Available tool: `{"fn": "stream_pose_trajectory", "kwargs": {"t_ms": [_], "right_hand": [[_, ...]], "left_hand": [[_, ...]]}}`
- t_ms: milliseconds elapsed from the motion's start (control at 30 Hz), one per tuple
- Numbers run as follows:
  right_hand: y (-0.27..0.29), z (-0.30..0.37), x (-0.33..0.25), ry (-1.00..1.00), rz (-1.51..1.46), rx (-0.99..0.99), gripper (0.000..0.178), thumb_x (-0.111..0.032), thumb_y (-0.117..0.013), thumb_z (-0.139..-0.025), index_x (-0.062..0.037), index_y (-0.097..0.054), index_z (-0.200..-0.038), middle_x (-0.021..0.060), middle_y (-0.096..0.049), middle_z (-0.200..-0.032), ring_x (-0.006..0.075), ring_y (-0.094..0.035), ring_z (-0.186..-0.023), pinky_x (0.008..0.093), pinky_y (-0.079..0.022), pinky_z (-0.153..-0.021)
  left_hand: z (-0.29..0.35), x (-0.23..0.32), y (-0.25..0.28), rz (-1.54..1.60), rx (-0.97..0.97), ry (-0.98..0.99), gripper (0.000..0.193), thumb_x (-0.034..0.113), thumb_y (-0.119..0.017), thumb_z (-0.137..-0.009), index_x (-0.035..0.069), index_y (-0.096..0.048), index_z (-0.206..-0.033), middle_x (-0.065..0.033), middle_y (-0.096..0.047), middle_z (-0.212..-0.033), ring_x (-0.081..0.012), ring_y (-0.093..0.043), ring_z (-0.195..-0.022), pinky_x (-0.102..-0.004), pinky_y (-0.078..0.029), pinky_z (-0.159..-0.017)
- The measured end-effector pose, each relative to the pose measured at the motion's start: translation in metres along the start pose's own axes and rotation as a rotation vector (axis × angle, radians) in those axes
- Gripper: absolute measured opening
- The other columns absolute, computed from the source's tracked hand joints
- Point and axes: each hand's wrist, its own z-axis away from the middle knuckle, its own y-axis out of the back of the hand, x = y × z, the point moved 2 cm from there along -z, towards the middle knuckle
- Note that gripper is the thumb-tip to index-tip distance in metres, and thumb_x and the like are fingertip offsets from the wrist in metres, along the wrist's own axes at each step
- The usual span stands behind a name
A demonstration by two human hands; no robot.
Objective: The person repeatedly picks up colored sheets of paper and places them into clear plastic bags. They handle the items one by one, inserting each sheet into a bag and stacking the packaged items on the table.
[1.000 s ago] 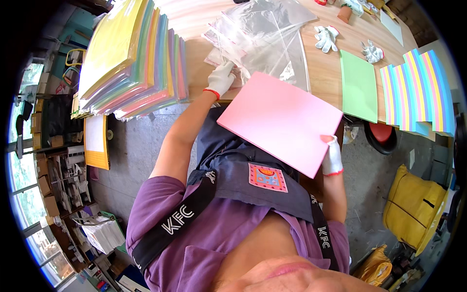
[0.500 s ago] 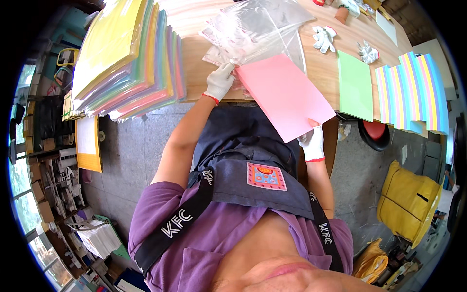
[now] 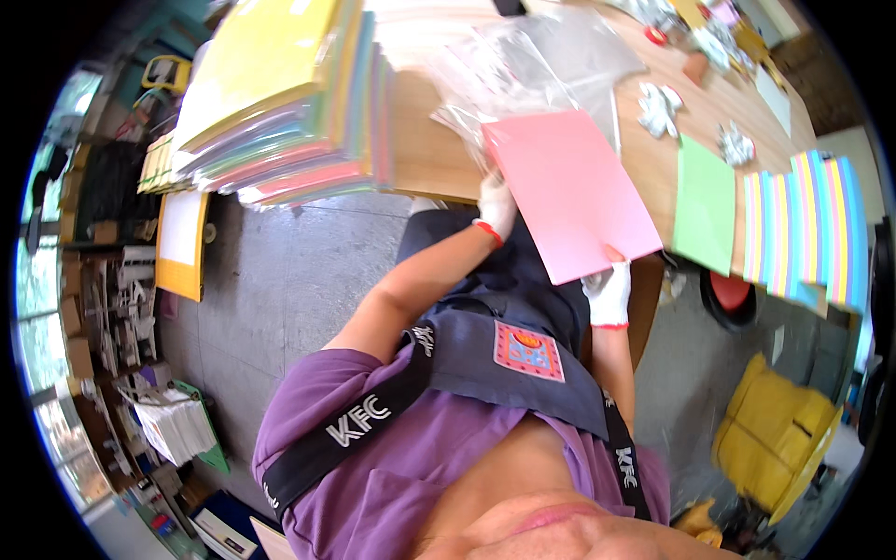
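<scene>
A pink sheet or thin stack of paper (image 3: 574, 191) lies tilted over the table's near edge, its lower end toward me. My right hand (image 3: 609, 294), in a white glove with a bare fingertip showing, is closed on its lower right corner, thumb on top. At its left edge is my gloved left hand (image 3: 497, 201), its fingers partly hidden. They look closed on the film of a clear plastic bag (image 3: 471, 131) that reaches down to them. The paper's far end overlaps this bag film; how far it is inside, I cannot tell.
On the left stands a tall stack of bagged coloured paper (image 3: 252, 75). More clear bags (image 3: 583, 56) lie beyond the pink paper. To the right are green paper (image 3: 705, 205), a staggered multicoloured stack (image 3: 807, 233) and two loose gloves (image 3: 660, 109). A yellow sack (image 3: 775, 429) sits on the floor.
My left hand has slid from the paper's far left corner down its left edge toward me, bag film trailing to it. My right hand keeps its corner. The whole view has shifted somewhat.
</scene>
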Motion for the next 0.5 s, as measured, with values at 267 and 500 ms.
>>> {"fn": "stream_pose_trajectory", "kwargs": {"t_ms": [267, 500], "right_hand": [[-0.018, -0.047, 0.016, -0.015, -0.115, -0.245, 0.02, -0.008, -0.059, -0.086, -0.0073, -0.059, -0.106, 0.0037, -0.064, -0.078, 0.0139, -0.057, -0.051, 0.0222, -0.047, -0.041], [-0.021, -0.067, 0.041, 0.095, -0.037, -0.165, 0.014, -0.011, -0.065, -0.086, -0.0101, -0.06, -0.1, 0.0042, -0.063, -0.078, 0.015, -0.056, -0.051, 0.0253, -0.044, -0.04]], "left_hand": [[0.006, -0.018, 0.012, -0.085, 0.063, 0.147, 0.017, 0.009, -0.053, -0.096, -0.002, -0.064, -0.103, -0.0089, -0.068, -0.093, -0.016, -0.065, -0.084, -0.0288, -0.053, -0.072], [0.055, -0.027, 0.022, -0.295, -0.278, 0.27, 0.017, 0.016, -0.059, -0.093, 0.0, -0.065, -0.095, -0.011, -0.069, -0.082, -0.0186, -0.066, -0.064, -0.0299, -0.054, -0.058]]}}
